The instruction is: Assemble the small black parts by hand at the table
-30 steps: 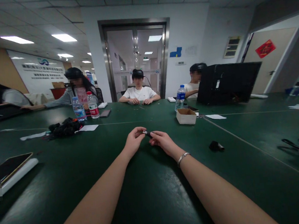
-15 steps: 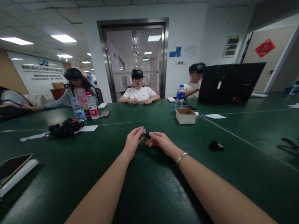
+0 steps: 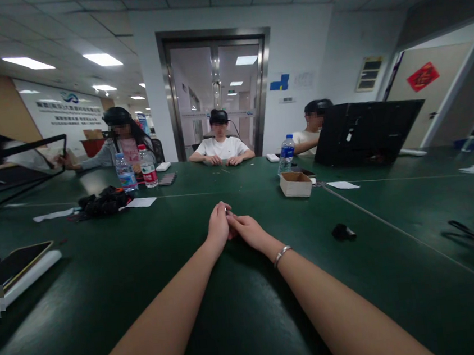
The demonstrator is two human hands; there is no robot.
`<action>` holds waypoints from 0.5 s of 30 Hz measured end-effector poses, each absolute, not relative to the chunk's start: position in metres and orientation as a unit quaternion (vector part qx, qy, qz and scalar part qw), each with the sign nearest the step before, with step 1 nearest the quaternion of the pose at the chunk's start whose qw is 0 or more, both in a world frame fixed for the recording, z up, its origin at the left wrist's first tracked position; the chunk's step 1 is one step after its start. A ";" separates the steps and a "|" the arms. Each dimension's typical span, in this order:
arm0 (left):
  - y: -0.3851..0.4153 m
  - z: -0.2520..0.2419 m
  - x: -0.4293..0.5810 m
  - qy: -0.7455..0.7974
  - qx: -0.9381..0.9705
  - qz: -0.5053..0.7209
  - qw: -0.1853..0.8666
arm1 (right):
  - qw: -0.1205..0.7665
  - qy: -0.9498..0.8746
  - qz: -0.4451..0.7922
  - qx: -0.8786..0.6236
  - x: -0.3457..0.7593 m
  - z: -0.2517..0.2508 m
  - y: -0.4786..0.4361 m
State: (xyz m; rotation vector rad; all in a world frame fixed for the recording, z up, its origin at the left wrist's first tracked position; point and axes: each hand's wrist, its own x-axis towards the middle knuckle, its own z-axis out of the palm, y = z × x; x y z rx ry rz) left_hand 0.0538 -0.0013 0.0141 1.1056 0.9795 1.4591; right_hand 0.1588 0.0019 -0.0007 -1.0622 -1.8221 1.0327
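Note:
Over the green table, my left hand (image 3: 218, 226) and my right hand (image 3: 250, 233) meet, fingers closed together. Between their fingertips is a small dark piece with a silvery end (image 3: 228, 213), mostly covered, its kind unclear. A bracelet circles my right wrist. On the table to the right of my hands lies a small black thing with a shiny end (image 3: 343, 232). Beyond it stands an open cardboard box (image 3: 296, 186).
Water bottles (image 3: 148, 168) and a black tangled heap (image 3: 103, 203) are at the back left. A blue-capped bottle (image 3: 286, 155) and a large black panel (image 3: 365, 133) stand back right. A phone (image 3: 21, 265) lies at left. Several people sit around the table.
My hands have drawn together, and the fingers now hide most of the small dark piece. At the far left, a black frame has been tilted up beside a person.

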 end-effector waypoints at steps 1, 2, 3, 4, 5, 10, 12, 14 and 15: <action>0.001 0.015 0.049 0.404 0.465 0.607 0.502 | 0.387 -0.717 0.399 -0.420 0.159 0.000 0.001; 0.003 0.015 0.042 0.407 0.468 0.607 0.497 | 0.388 -0.714 0.402 -0.421 0.159 0.001 -0.001; 0.006 0.016 0.033 0.419 0.469 0.603 0.491 | 0.390 -0.709 0.410 -0.421 0.159 0.002 -0.001; 0.009 0.016 0.022 0.444 0.467 0.594 0.482 | 0.392 -0.702 0.421 -0.420 0.159 0.003 -0.002; 0.011 0.016 0.009 0.481 0.470 0.574 0.467 | 0.392 -0.697 0.430 -0.418 0.160 0.004 -0.003; 0.009 0.022 -0.084 0.676 0.608 0.330 0.253 | 0.370 -0.713 0.418 -0.424 0.161 0.005 -0.003; -0.001 0.027 -0.125 0.716 0.648 0.220 0.139 | 0.357 -0.716 0.412 -0.436 0.161 0.005 -0.003; -0.014 0.033 -0.163 0.742 0.652 0.146 0.055 | 0.339 -0.711 0.412 -0.458 0.160 0.007 -0.004; -0.021 0.035 -0.180 0.748 0.653 0.112 0.034 | 0.331 -0.706 0.412 -0.472 0.157 0.010 -0.005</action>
